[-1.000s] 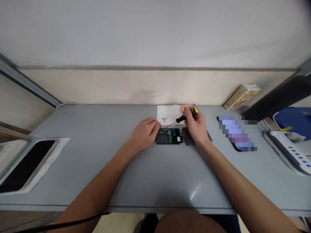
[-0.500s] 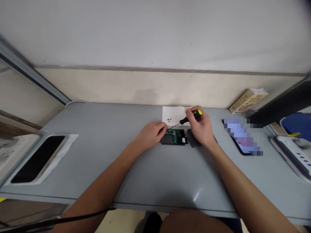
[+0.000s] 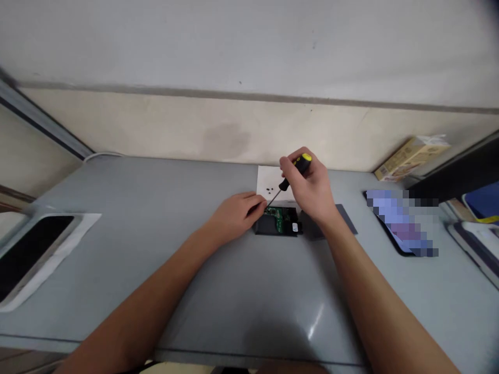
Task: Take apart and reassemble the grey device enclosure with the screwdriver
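Note:
My right hand point(image 3: 312, 187) grips a black and yellow screwdriver point(image 3: 301, 163), held at a slant with its shaft pointing down to the left. The screwdriver's tip reaches the upper left corner of an opened black electronic device point(image 3: 267, 226) with a green circuit board point(image 3: 279, 221) inside. At that same corner, the closed fingers of my left hand point(image 3: 238, 215) hold the device against the table; the exact fingertip contact is partly hidden. Under my right wrist lies a flat dark grey cover point(image 3: 348, 218), partly covered. Behind the device, several tiny dark screws point(image 3: 269, 190) rest on white paper point(image 3: 263, 175).
A phone point(image 3: 397, 223) with a lit, blurred screen lies on the grey table point(image 3: 163, 192) to the right. Farther back stands a carton point(image 3: 409, 158). At the left, a black-screened device point(image 3: 37, 254) rests on white paper. The wall point(image 3: 175, 127) borders the table's back.
The screwdriver stands steeper, its handle raised, and my right hand has moved up with it. My left hand stays at the device's corner. The camera view has shifted somewhat.

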A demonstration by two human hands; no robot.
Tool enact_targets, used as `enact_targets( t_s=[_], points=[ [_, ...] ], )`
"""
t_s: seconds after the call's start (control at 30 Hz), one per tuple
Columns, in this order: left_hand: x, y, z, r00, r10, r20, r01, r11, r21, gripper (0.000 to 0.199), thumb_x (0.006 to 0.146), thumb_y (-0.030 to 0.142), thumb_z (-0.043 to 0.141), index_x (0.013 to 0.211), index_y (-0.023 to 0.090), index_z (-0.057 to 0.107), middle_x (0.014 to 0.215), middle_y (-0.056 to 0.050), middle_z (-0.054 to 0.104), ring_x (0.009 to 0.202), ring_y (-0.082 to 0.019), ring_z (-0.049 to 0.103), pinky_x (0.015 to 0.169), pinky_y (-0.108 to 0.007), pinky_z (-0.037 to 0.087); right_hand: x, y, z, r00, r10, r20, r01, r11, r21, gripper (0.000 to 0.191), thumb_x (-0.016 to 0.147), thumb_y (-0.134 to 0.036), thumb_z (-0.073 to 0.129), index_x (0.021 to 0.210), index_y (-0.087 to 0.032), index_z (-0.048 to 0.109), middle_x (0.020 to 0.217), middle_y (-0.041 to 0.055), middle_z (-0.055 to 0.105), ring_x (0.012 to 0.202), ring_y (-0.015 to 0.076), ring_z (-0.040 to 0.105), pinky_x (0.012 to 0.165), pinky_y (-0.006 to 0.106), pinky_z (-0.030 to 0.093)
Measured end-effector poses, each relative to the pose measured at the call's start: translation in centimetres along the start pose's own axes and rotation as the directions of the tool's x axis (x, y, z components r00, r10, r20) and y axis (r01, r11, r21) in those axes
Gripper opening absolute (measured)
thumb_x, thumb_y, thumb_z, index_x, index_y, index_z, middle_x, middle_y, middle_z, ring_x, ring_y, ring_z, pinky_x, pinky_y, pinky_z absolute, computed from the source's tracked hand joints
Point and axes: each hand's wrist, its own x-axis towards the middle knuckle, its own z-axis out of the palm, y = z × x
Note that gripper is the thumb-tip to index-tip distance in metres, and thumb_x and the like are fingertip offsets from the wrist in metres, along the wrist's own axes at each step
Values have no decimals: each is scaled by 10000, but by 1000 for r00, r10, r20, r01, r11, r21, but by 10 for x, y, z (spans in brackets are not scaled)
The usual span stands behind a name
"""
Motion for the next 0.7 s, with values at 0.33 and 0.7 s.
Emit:
enact_targets(
  t_s=[0.33,0.7],
  points=[
    [2,0,0,1000,-8,-30,8,1000,-9,340,1068,379,396,930,233,670,915,-25,703,845,-201,644,762,-327,486,-11,5,12,998,61,24,-65,914,401,327,965,-622,545,1009,-299,559,650,-51,422,574,129,471,584,285,452],
    [2,0,0,1000,-14,-6,14,1000,-12,306,1067,347,411,922,220,649,929,-19,689,838,-189,626,756,-323,458,-11,1,8,988,149,49,-156,899,410,441,910,-708,560,931,-273,490,956,10,640,805,135,674,702,281,533]
  ],
)
